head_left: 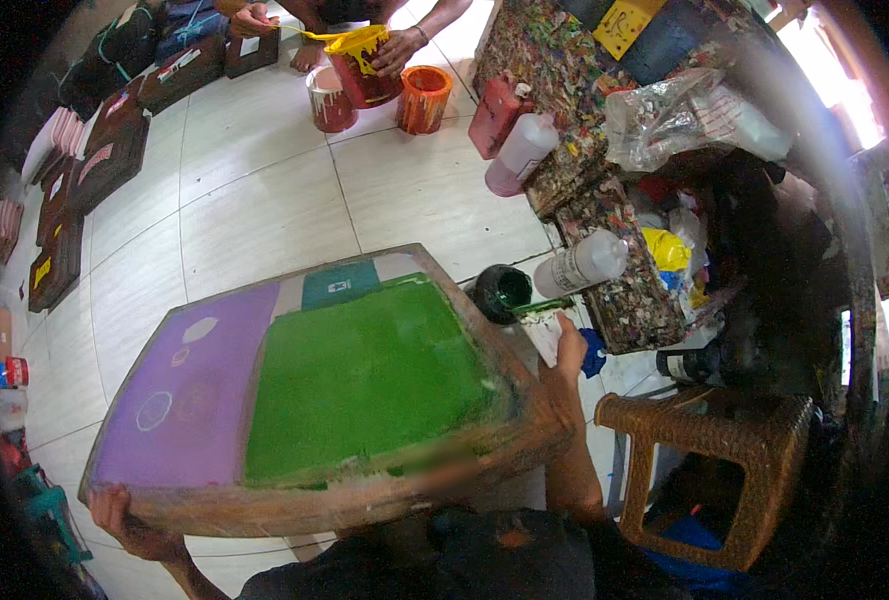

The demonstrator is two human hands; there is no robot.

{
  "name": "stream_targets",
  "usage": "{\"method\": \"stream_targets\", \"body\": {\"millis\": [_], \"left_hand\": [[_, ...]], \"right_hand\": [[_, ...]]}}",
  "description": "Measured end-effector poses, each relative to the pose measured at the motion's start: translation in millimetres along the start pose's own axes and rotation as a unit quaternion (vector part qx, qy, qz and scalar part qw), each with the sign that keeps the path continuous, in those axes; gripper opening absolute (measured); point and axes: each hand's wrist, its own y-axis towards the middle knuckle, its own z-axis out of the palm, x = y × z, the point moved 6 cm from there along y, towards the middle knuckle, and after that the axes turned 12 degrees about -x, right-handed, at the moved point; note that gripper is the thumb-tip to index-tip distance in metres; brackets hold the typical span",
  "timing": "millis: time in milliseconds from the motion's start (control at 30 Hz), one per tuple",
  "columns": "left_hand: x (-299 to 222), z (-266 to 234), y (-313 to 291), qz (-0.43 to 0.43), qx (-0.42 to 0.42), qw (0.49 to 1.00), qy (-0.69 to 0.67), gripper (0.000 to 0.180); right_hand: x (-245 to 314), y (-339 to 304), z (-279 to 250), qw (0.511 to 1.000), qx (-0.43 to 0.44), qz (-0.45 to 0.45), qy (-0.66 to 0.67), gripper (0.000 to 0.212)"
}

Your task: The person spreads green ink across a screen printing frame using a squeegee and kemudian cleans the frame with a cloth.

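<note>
A large wood-framed board [365, 505] lies tilted across my front, with a purple panel [190, 370], a wide green panel [365, 380] and a small teal patch [339, 288]. My left hand [133, 527] is closed round its near left corner. Beyond the right edge, my right hand [568, 348] is closed on a white flat piece [542, 337] smeared with paint; its exact kind is unclear. Just beyond that hand stands a dark pot [503, 293] with green paint inside. A green-coated stick [547, 306] lies between the pot and the hand.
Another person's hands [399, 52] hold a yellow-smeared bucket [365, 68] at the far side, near an orange bucket [426, 98]. Bottles [580, 263] stand by a speckled block [633, 300] at right. A brown stool [705, 420] is near right; dark cases [113, 165] line the left.
</note>
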Motion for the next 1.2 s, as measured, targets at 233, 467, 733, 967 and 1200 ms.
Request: {"method": "stream_targets", "body": {"millis": [233, 467, 733, 967, 1200], "left_hand": [[-14.5, -13.6, -56.5, -0.036, 0.053, 0.998, -0.019, 0.074], [-45.9, 14.2, -159.7, -0.062, 0.154, 0.985, -0.043, 0.081], [-57.7, 48.8, -279.7, -0.142, 0.256, 0.956, -0.016, 0.086], [-75.9, 61.4, -308.9, -0.154, 0.229, 0.961, -0.03, 0.075], [-80.7, 62.2, -310.0, -0.173, 0.236, 0.956, -0.026, 0.075]], "right_hand": [[8.2, -14.8, -51.6, 0.985, -0.058, -0.062, 0.147, 0.02], [75.3, -80.7, 17.9, 0.979, 0.153, -0.13, 0.033, 0.026], [164.6, -174.1, 58.5, 0.583, 0.175, -0.752, -0.251, 0.011], [65.6, -132.8, 51.0, 0.479, 0.211, -0.784, -0.332, 0.045], [72.4, -81.5, -2.9, 0.54, 0.115, -0.688, -0.47, 0.03]]}}
